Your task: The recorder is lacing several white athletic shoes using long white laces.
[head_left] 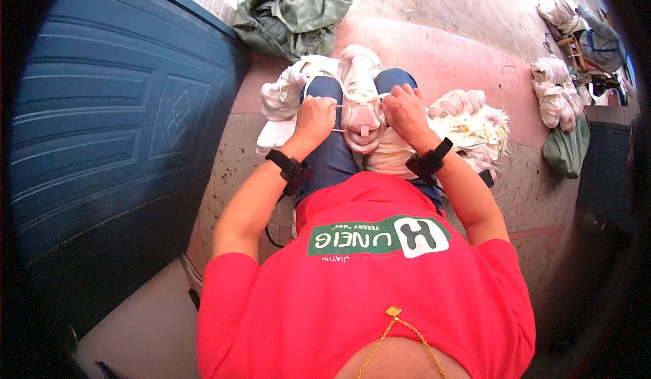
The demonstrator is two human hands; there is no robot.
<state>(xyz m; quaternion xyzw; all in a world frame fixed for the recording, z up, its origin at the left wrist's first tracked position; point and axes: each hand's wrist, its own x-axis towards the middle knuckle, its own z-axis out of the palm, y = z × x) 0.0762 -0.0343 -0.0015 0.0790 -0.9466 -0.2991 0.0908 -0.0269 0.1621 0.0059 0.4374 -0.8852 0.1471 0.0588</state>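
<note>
On my lap, between my knees, rests a pale pink-and-white sneaker (361, 111) with its toe pointing away from me. My left hand (317, 118) is closed at the sneaker's left side, pinching a white shoelace (341, 106) that runs out of the eyelets. On the other side my right hand (405, 111) is likewise closed on the lace's other end, which stretches short from the shoe. Both laces look drawn outward. Black bands with small devices circle my two wrists.
Piles of similar pale shoes lie at my left (288, 94) and right (468, 118), the right one beside a heap of loose laces (491, 131). A green sack (291, 12) stands ahead. A blue door (135, 107) is at left; more shoes (557, 94) sit on a green bag (567, 149) far right.
</note>
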